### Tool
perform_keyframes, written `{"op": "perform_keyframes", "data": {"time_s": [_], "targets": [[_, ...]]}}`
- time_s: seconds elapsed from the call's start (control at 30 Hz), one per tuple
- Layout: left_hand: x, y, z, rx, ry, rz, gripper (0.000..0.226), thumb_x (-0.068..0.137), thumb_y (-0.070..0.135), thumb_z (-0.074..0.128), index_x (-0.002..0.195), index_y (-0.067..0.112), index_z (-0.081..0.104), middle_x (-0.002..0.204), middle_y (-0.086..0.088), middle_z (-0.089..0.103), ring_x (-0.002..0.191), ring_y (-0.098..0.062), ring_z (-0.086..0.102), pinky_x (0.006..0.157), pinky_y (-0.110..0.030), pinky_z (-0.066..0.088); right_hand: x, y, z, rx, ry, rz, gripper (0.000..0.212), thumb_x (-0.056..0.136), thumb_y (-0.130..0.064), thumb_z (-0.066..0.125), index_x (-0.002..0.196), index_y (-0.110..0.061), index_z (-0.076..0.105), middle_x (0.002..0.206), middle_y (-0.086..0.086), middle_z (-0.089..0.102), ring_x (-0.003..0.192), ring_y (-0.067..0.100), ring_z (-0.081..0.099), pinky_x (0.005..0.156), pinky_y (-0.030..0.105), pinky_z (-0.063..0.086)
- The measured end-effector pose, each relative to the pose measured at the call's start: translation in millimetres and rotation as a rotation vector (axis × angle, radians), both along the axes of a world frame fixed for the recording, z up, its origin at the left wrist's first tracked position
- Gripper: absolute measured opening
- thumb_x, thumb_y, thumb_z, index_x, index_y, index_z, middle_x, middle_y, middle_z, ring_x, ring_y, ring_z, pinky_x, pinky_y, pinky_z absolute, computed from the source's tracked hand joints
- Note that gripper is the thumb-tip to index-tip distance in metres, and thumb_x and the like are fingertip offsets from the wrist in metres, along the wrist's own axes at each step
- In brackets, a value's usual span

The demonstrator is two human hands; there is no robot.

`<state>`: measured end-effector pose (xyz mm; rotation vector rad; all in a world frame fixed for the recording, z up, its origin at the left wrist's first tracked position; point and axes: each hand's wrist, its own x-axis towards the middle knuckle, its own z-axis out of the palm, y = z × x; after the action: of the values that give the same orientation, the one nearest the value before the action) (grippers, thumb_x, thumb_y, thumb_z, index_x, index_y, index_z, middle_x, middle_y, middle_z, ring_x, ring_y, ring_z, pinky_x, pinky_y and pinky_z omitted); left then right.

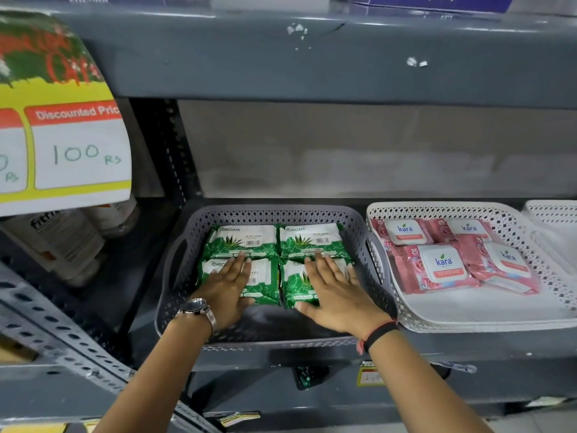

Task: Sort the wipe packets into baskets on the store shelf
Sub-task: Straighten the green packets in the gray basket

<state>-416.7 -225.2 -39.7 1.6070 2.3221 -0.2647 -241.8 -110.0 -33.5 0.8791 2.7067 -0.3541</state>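
Observation:
A grey perforated basket [268,212] on the shelf holds several green and white aloe vera wipe packets [246,240] laid flat in two rows. My left hand [229,284] lies flat on the front left green packet, fingers spread. My right hand [335,287] presses flat on the front right green packet [293,284]. To the right, a white perforated basket [468,317] holds several pink rose wipe packets [437,267] with white lids. Neither hand grips a packet.
A yellow discount price sign [62,145] hangs at the left over white bottles [65,242]. The upper shelf edge [312,57] overhangs the baskets. Another white basket [552,214] sits at the far right. A dark item [309,376] lies below the shelf lip.

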Motion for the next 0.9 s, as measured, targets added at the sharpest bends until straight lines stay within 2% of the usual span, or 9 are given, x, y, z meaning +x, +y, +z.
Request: {"op": "perform_keyframes", "data": {"time_s": [0.1,0.2,0.37,0.6,0.77,0.83,0.9], "targets": [[4.3,3.0,-4.3,-0.031,0.006,0.016,0.073,0.099,0.044,0.027,0.147,0.009,-0.016,0.152,-0.006,-0.027,0.142,-0.016,-0.016,0.116,-0.031,-0.004,-4.9,-2.4,-5.4,-0.004,-0.026,0.055,0.074,0.094,-0.049,0.029,0.141,-0.018,-0.018,0.140,-0.005,-0.036,0.140,0.016,-0.022,0.114,0.048,-0.012],[4.6,8.1,-4.8,-0.066,-0.007,0.018,0.077,0.098,0.047,0.030,0.147,0.010,-0.016,0.152,-0.006,-0.026,0.142,-0.018,-0.015,0.116,-0.033,-0.001,-11.3,2.4,-6.6,-0.006,-0.069,0.035,0.072,0.094,-0.048,0.027,0.141,-0.018,-0.019,0.150,-0.002,-0.030,0.141,0.016,-0.021,0.115,0.049,-0.010],[9.1,10.3,-5.2,-0.091,0.005,0.032,0.082,0.096,0.049,0.034,0.147,0.012,-0.018,0.153,-0.007,-0.026,0.142,-0.021,-0.014,0.116,-0.039,0.000,-18.2,-0.4,-11.3,-0.016,-0.051,-0.007,0.071,0.095,-0.047,0.027,0.141,-0.018,-0.019,0.152,0.000,-0.028,0.141,0.018,-0.022,0.114,0.052,-0.012],[12.6,8.6,-10.4,-0.007,0.000,0.067,0.065,0.101,0.038,0.022,0.147,0.017,-0.018,0.152,-0.006,-0.026,0.142,-0.020,-0.016,0.116,-0.039,-0.002,-13.2,0.4,-10.2,-0.031,-0.056,0.052,0.069,0.096,-0.043,0.025,0.139,-0.018,-0.023,0.150,0.002,-0.032,0.138,0.019,-0.028,0.111,0.051,-0.018],[12.8,8.0,-11.8,0.024,-0.019,0.083,0.065,0.102,0.036,0.022,0.146,0.016,-0.020,0.152,-0.005,-0.027,0.142,-0.020,-0.017,0.116,-0.037,-0.004,-11.6,1.5,-10.8,-0.033,-0.031,0.059,0.069,0.096,-0.043,0.026,0.140,-0.018,-0.020,0.151,0.003,-0.030,0.139,0.019,-0.027,0.111,0.051,-0.018],[10.2,6.8,-10.7,0.019,-0.070,0.081,0.067,0.101,0.040,0.023,0.147,0.016,-0.019,0.150,-0.003,-0.029,0.141,-0.020,-0.018,0.116,-0.038,-0.005,-10.5,2.5,-7.0,-0.063,0.004,0.057,0.069,0.095,-0.046,0.027,0.141,-0.019,-0.018,0.151,0.003,-0.028,0.140,0.020,-0.025,0.112,0.050,-0.016],[7.2,7.4,-5.0,0.061,-0.179,0.104,0.066,0.100,0.042,0.023,0.148,0.016,-0.014,0.148,0.000,-0.029,0.141,-0.018,-0.018,0.115,-0.040,-0.006,-10.9,6.4,-0.5,-0.061,0.120,0.031,0.065,0.096,-0.045,0.024,0.142,-0.019,-0.013,0.153,0.003,-0.022,0.141,0.021,-0.018,0.114,0.050,-0.011]]}}
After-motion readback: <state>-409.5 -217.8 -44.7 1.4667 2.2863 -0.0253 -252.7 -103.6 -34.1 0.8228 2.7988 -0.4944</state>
